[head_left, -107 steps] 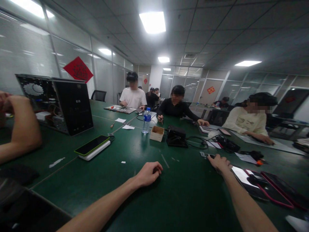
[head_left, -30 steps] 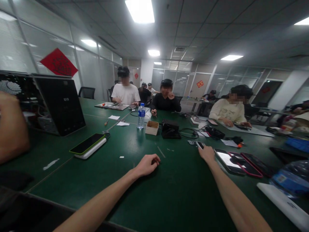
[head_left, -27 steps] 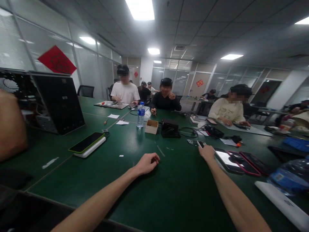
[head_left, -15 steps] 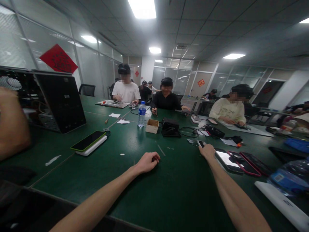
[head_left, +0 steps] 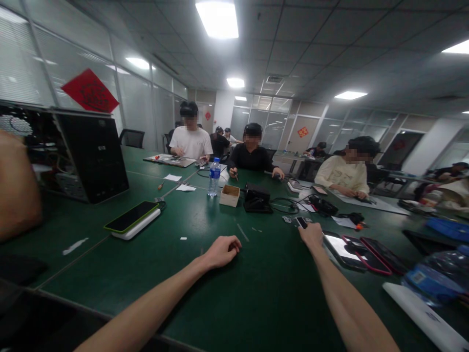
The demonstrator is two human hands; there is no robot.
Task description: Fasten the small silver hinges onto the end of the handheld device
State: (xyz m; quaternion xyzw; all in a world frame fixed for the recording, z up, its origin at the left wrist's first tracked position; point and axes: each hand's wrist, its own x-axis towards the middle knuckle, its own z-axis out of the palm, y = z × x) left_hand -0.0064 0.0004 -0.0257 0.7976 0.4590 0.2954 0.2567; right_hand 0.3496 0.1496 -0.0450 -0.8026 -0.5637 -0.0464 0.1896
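left hand point(head_left: 222, 253) loosely curled and empty at eleven, resting on the green table point(head_left: 256, 298); right hand point(head_left: 311, 236) at one, narrowly pinching a small dark device point(head_left: 301, 223), keeping it up off the phones point(head_left: 370, 256)!

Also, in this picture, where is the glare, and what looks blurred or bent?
Head view: the ceiling light glares strongly, the phone screen beside the right hand reflects bright light, the glass wall bends from wide-angle distortion, and the forearm at the left edge looks soft.
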